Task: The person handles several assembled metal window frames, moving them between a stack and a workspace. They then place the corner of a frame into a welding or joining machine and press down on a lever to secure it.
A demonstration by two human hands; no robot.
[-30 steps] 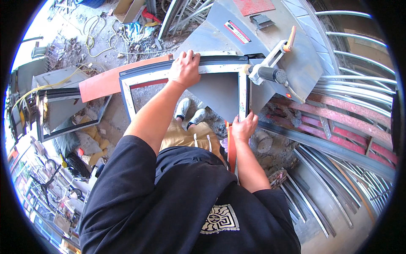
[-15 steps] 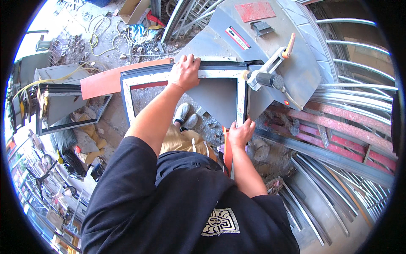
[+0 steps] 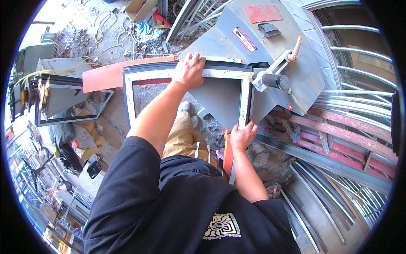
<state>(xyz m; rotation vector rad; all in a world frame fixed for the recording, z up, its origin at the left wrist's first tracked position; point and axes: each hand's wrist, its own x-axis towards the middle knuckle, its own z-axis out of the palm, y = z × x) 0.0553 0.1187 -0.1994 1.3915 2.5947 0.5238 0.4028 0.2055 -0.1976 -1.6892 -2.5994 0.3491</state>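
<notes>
A rectangular metal window frame [image 3: 148,75], dark-edged with a white face, lies in front of me against a grey machine [image 3: 311,74]. Over its far bar, near the middle, my left hand [image 3: 189,73] is closed, fingers curled across the far edge. My right hand [image 3: 243,134] grips the near end of the frame's right bar, thumb on top. A clamp arm with a black cylinder [image 3: 277,81] and an orange-tipped lever [image 3: 295,48] reaches to the frame's far right corner. An orange-red rail [image 3: 103,78] runs under its far left side.
Another dark frame [image 3: 40,103] stands at the left. Metal bars [image 3: 311,199] lie at the lower right, beside pink-red beams [image 3: 338,129]. A loose yellowish cord [image 3: 99,36] and a cardboard box [image 3: 137,9] are on the littered floor at the far left.
My view has shifted slightly, so machine and frame appear a little further right and lower. My trouser leg reaches further forward and the shoes show less. Both hands keep their hold.
</notes>
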